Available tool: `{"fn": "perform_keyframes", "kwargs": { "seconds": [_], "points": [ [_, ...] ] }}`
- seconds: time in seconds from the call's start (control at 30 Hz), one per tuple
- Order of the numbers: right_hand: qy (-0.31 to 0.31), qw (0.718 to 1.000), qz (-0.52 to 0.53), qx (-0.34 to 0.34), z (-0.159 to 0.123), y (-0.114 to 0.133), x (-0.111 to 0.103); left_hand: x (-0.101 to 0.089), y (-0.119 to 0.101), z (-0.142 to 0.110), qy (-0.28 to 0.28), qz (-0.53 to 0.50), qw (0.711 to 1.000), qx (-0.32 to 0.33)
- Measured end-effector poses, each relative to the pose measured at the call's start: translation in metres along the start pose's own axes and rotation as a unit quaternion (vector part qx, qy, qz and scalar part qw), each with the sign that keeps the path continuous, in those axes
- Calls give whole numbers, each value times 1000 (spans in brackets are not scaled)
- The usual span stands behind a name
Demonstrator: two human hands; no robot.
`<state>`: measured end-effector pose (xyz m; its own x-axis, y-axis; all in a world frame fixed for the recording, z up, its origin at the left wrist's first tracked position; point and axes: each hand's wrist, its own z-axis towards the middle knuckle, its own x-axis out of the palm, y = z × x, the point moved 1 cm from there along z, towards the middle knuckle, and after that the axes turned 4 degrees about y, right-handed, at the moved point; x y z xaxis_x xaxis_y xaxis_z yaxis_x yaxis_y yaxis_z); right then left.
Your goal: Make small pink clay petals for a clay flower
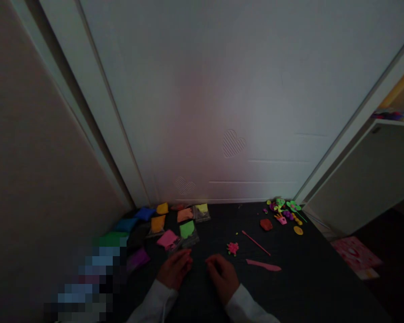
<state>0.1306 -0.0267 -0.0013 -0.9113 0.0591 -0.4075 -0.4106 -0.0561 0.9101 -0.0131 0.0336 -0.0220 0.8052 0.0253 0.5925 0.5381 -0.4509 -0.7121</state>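
Low in the head view, my left hand has its fingers curled together, with a small bit of pink modelling clay showing at the tips. My right hand is a short gap away, closed in a pinch; what it holds, if anything, is too small and dark to name. Just beyond my right hand lies a pink clay flower with green bits at its edge. To its right are a thin pink modelling stick and a pink plastic clay knife.
Bags of coloured clay, including pink, green and orange, lie left on the dark table. A reddish-brown lump and several small clay figures sit back right. A white panel rises behind.
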Motion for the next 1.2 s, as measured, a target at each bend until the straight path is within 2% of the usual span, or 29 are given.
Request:
{"fn": "perform_keyframes", "kwargs": {
  "seconds": [0.1, 0.27, 0.43, 0.5, 0.7, 0.9, 1.0, 1.1, 1.2],
  "points": [
    [8, 1000, 9, 5, 0, 0, 0, 0, 0, 0, -3, -4, 1000, -10],
    [4, 1000, 9, 6, 0, 0, 0, 3, 1, -3, -43, 10, 999, -5],
    [3, 1000, 11, 8, 0, 1, -1, 3, 3, -3, -44, 42, 998, -5],
    [6, 1000, 11, 8, 0, 2, -1, -1, 4, -2, -27, 53, 998, 0],
    [8, 1000, 11, 17, 0, 3, -1, -12, 8, 7, 79, 44, 996, 27],
    [8, 1000, 13, 15, -1, 2, -2, -15, 9, 9, 115, 1, 993, 41],
    [4, 1000, 9, 11, -1, 2, -3, -13, 7, 7, 96, 16, 995, 36],
    [-3, 1000, 14, 10, 0, 3, -3, -9, 4, 4, 45, 40, 998, -3],
    [-6, 1000, 20, 8, -1, 4, -3, -4, 1, 0, -13, 40, 999, -9]
  ]
}}
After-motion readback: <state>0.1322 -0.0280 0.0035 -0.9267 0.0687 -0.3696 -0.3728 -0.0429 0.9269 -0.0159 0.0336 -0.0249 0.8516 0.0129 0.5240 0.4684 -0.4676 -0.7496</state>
